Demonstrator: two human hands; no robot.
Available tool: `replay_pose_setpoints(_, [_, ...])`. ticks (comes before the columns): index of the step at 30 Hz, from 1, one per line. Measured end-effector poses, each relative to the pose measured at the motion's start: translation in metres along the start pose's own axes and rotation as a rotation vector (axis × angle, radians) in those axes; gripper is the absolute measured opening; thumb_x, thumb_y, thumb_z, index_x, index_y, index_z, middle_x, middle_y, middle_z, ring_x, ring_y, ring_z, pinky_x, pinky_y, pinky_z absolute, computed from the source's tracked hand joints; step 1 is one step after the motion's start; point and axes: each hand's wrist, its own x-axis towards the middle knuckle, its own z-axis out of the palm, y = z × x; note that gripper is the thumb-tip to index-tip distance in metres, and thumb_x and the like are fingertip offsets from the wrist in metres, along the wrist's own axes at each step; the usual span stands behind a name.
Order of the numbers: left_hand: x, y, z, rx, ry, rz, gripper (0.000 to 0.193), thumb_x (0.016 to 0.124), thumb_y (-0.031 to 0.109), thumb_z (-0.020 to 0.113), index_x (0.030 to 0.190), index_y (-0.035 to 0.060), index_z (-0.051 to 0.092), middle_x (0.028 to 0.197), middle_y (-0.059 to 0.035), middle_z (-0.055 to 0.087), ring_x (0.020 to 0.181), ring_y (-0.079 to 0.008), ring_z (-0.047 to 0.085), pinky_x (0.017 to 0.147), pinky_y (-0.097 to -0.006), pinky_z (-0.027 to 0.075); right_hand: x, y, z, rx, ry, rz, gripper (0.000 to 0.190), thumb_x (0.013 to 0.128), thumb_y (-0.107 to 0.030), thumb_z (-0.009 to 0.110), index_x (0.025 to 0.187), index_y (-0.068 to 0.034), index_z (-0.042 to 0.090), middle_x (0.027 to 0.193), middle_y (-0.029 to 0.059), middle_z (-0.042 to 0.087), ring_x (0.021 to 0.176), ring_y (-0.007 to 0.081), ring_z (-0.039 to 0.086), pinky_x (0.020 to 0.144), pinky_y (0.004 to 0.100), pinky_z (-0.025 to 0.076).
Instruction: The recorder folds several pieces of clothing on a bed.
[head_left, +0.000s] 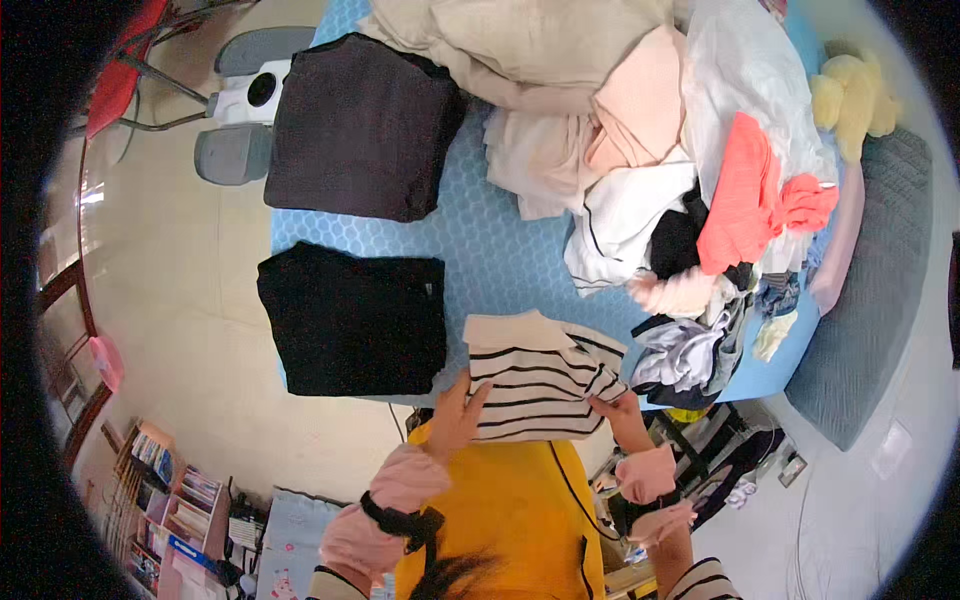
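Observation:
A cream garment with black stripes (529, 390) lies partly folded at the near edge of the bed, its plain collar-like flap turned toward the far side. My left hand (456, 412) grips its left edge, thumb on top of the fabric. At the right edge, my right hand (624, 416) pinches a bunched, creased part of the cloth. Just left of the garment rests a folded black garment (352, 322). Beyond that lies a larger folded dark grey garment (360, 131).
Loose clothes heap on the right: a white garment (630, 217), a coral garment (739, 199) and a grey bundle (682, 356). Beige fabric (540, 45) spreads across the far side. A grey padded headboard (870, 285) borders the blue bedspread (510, 255). Bookshelves (187, 517) stand lower left.

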Motion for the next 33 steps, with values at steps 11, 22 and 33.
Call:
replay_pose_setpoints(11, [-0.004,-0.017,0.047,0.027,-0.086,-0.395,0.048,0.088,0.022,0.052,0.127,0.0041,0.032,0.110,-0.0220,0.054,0.099,-0.0407,0.052,0.081,-0.0439,0.042,0.044,0.085,-0.015,0.121,0.019,-0.152,0.062,0.077,-0.009,0.069,0.129,-0.003,0.036,0.112,0.0091,0.056,0.103,0.0158,0.052,0.083,0.0312,0.046])
replay_pose_setpoints(22, [-0.019,-0.033,0.032,0.378,0.266,-0.075,0.046,0.084,0.000,0.048,0.128,-0.0018,0.035,0.128,-0.0211,0.039,0.116,-0.0359,0.039,0.098,-0.0388,0.032,0.034,0.076,0.008,-0.244,0.214,-0.256,0.043,0.080,-0.015,0.064,0.117,-0.003,0.046,0.100,0.0172,0.059,0.091,0.0288,0.059,0.075,0.0366,0.047])
replay_pose_setpoints(33, [-0.007,0.069,0.111,0.580,0.005,0.355,0.045,0.079,-0.006,0.047,0.124,0.0004,0.041,0.128,-0.0185,0.039,0.117,-0.0362,0.038,0.097,-0.0406,0.032,-0.024,0.037,-0.157,-0.782,1.005,-0.571,0.077,0.066,-0.030,0.073,0.131,-0.011,0.037,0.141,0.0246,0.015,0.127,0.0476,0.019,0.095,0.0603,0.024])
